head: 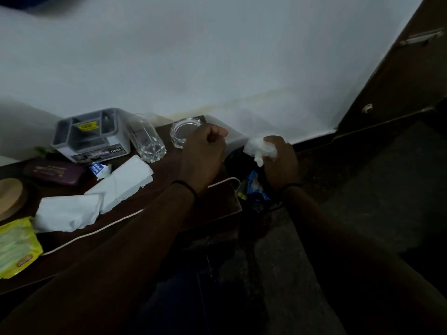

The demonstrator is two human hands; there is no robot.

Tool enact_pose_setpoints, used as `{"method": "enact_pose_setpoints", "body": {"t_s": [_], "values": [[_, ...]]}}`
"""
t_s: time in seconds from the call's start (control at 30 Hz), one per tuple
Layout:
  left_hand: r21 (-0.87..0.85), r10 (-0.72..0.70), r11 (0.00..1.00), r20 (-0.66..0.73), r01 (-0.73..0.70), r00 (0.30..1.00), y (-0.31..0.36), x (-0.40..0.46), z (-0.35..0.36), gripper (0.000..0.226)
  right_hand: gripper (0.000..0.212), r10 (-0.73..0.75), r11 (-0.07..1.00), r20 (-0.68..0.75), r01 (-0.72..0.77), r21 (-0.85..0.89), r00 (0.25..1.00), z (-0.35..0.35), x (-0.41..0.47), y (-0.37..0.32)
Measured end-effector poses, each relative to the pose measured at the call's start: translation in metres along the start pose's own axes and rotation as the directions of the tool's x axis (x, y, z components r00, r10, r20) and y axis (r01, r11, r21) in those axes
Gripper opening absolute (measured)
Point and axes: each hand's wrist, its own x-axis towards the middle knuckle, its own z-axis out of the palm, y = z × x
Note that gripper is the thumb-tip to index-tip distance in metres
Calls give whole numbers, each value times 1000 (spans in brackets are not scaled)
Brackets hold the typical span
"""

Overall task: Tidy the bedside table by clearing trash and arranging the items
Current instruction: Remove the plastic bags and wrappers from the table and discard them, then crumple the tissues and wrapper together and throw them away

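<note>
The dark wooden bedside table fills the left of the view. My right hand is closed around a crumpled white tissue, held past the table's right edge above a dark bin that holds a blue wrapper. My left hand is a fist over the table's right end, beside a glass ashtray; nothing shows in it. Two flat white tissues lie on the table. A small torn blue-and-white wrapper lies by them.
A grey plastic organiser and a drinking glass stand at the back near the white wall. A dark purple case, a round wooden coaster and a yellow-green pouch sit at the left. A dark wooden door stands at right.
</note>
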Motion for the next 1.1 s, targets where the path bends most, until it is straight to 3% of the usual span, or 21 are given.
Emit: {"method": "enact_pose_setpoints", "body": {"t_s": [0.1,0.17,0.37,0.53,0.63,0.8,0.93,1.1], "values": [[-5,10,1000,-14,-10,1000,-3,3,-4,22,70,136,991,279,-135,-21,951,17,8,26],[5,28,1000,-27,-28,999,-3,4,-9,21,75,245,969,378,-211,-129,893,19,11,34],[-31,-31,999,-107,28,994,-11,-3,-35,11,41,185,977,285,-145,-156,941,3,5,7],[-68,-182,982,-119,174,976,-9,-32,-69,20,30,76,988,244,-41,-147,967,-19,-6,-45],[-33,-172,985,-168,169,971,2,-52,-101,17,26,-38,979,269,90,-185,962,-31,-16,-86],[-84,-186,982,-285,169,940,12,-92,-171,15,21,-134,979,291,172,-112,947,-34,-39,-163],[-182,-266,961,-414,207,871,2,-129,-234,7,19,-243,955,352,286,-74,904,-8,-70,-231],[-368,-450,886,-535,282,715,-29,-174,-300,17,22,-350,927,478,372,51,806,42,-123,-290]]}}
